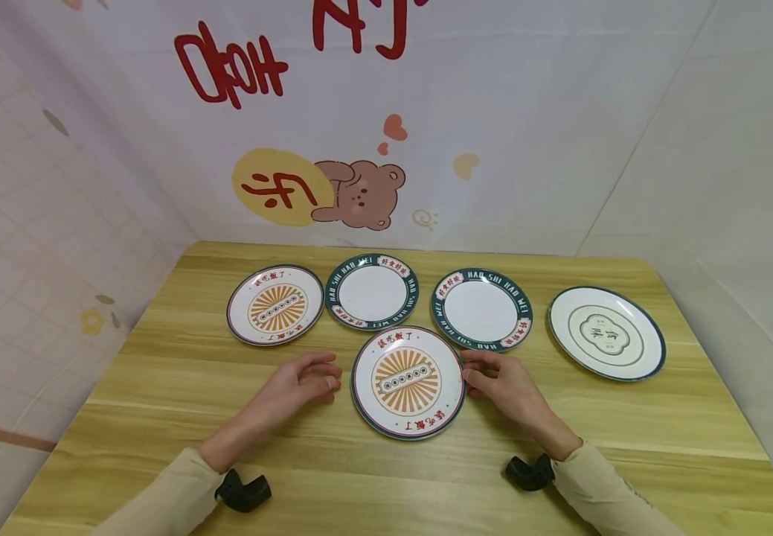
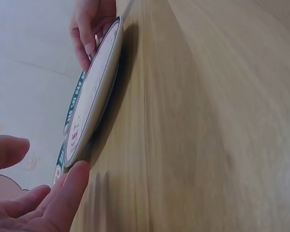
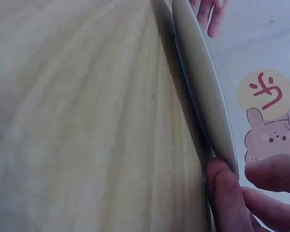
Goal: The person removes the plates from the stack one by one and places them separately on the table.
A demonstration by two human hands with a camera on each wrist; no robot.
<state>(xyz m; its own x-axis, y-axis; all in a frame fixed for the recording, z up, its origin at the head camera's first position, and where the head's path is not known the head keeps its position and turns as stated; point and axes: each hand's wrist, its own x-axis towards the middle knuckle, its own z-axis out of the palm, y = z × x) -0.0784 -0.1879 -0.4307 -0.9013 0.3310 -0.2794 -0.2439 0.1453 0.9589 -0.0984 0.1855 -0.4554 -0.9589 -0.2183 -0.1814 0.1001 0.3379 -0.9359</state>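
Observation:
A round plate with an orange sunburst (image 1: 408, 380), red writing and a dark rim lies at the front middle of the table. At its right edge my right hand (image 1: 508, 385) holds the rim, with a finger (image 3: 224, 188) beneath it and the thumb (image 3: 273, 171) close above. My left hand (image 1: 302, 383) is left of the plate, its fingers loosely bent and a small gap from the rim in the head view. Behind stand a second sunburst plate (image 1: 277, 305), two green-rimmed white plates (image 1: 369, 292) (image 1: 482, 309), and a plate with a cloud-shaped emblem (image 1: 605, 333).
The wooden table (image 1: 373, 484) meets a patterned wall covering (image 1: 527, 149) at the back, printed with a bear (image 1: 362, 197) and red characters. Plain white covering stands at the right side. A black device is strapped at each wrist.

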